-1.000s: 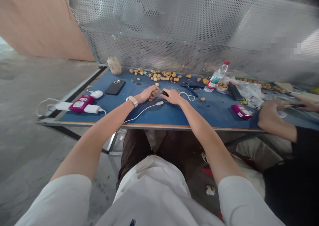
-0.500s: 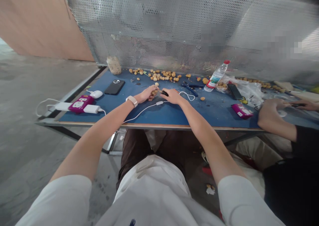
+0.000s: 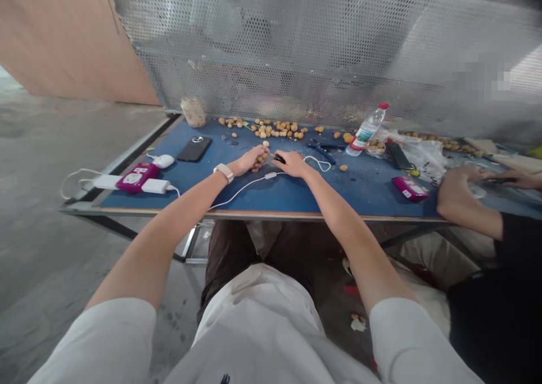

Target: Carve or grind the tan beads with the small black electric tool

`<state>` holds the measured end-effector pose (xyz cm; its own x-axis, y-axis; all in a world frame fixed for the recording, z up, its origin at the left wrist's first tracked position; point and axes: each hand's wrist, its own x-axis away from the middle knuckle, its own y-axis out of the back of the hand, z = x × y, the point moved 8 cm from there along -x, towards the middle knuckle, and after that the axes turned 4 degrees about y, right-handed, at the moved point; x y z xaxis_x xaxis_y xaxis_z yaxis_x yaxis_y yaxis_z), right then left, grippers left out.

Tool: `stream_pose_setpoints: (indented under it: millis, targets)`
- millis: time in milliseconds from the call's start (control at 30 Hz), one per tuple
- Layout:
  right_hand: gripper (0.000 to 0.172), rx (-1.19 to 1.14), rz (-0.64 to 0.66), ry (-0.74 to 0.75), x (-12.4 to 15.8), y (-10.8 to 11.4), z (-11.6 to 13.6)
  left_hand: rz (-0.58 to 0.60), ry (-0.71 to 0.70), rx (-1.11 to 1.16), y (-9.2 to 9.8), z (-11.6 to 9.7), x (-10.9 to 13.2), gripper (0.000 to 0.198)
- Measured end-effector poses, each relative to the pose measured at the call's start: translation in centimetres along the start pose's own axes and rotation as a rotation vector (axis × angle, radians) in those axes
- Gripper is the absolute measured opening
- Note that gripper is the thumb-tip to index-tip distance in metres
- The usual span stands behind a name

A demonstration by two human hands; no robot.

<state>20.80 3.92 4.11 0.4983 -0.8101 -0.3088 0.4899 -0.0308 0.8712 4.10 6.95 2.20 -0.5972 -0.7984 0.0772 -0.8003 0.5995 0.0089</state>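
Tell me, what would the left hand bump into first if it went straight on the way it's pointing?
Probably the small black-handled tool that the right hand seems to hold, just ahead of the left hand. The hands are very close, so the depth is hard to judge.

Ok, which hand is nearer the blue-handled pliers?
Right hand: it lies just left of and nearer the table edge than the blue-handled pliers. The left hand is farther left, beyond the right hand.
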Motion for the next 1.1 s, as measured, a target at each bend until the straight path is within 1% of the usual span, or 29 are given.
stream_pose_setpoints:
  millis: [267,500,700,900,1100]
  targets:
    - [0.039,-0.009,0.002,-0.016,0.00,0.05,-0.02,-0.012,0.014,0.010,-0.25,-0.17,0.23,0.016]
    - [0.039,-0.033,0.022,0.022,-0.10,-0.19,-0.04,-0.022,-0.002,0.056,-0.03,-0.02,-0.09,0.017]
    - [0.040,-0.029,0.001,-0.008,-0.11,-0.03,-0.25,-0.014,0.016,0.085,-0.13,0.05,0.01,0.020]
    - [0.041,-0.029,-0.017,-0.019,-0.14,0.05,-0.38,-0.031,0.027,0.061,-0.25,0.00,0.11,0.015]
    - [0.042,-0.052,0.004,0.018,-0.12,-0.01,-0.19,-0.019,0.006,0.076,-0.19,-0.08,0.02,0.021]
